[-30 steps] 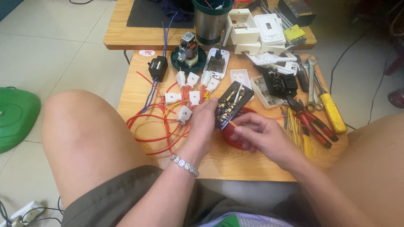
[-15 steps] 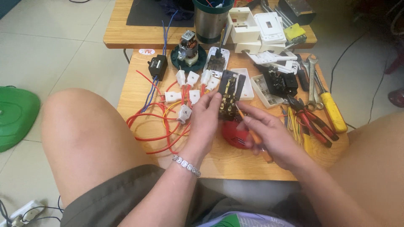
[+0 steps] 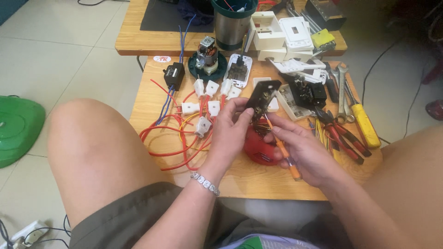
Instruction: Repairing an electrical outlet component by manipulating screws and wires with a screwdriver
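A low wooden table (image 3: 147,99) carries electrical parts. Toward ten o'clock lie looped red wires (image 3: 161,138) and small white plugs (image 3: 203,108). At twelve o'clock sits a small motor (image 3: 206,53). Toward three o'clock lie red-handled pliers (image 3: 339,133), a wrench (image 3: 341,87) and a yellow-handled screwdriver (image 3: 364,124).
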